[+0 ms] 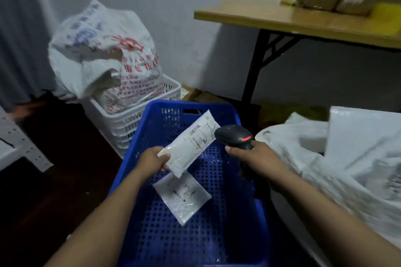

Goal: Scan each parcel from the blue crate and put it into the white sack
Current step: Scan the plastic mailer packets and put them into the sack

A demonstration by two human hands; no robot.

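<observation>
In a dim room with a pale wall (173, 17) and dark floor (54, 169), 2 hands work over a blue crate (135, 143)
The left hand (152, 159) grips a white parcel (188, 143) above the crate, its label print too blurred to read; the right hand (256, 156) grips a black scanner (234, 136) just beside that label. A second parcel (182, 197) lies flat inside the crate. The white sack (325, 169) slumps at right. Behind, a white crate (130, 121) holds a red-printed sack (104, 50)

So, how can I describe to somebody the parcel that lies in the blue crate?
Find the blue crate in the lower middle of the view. On its perforated floor lies a flat white parcel, just below the left hand. Unlike the longer parcel that this hand holds up to the scanner, no hand touches it.
</observation>
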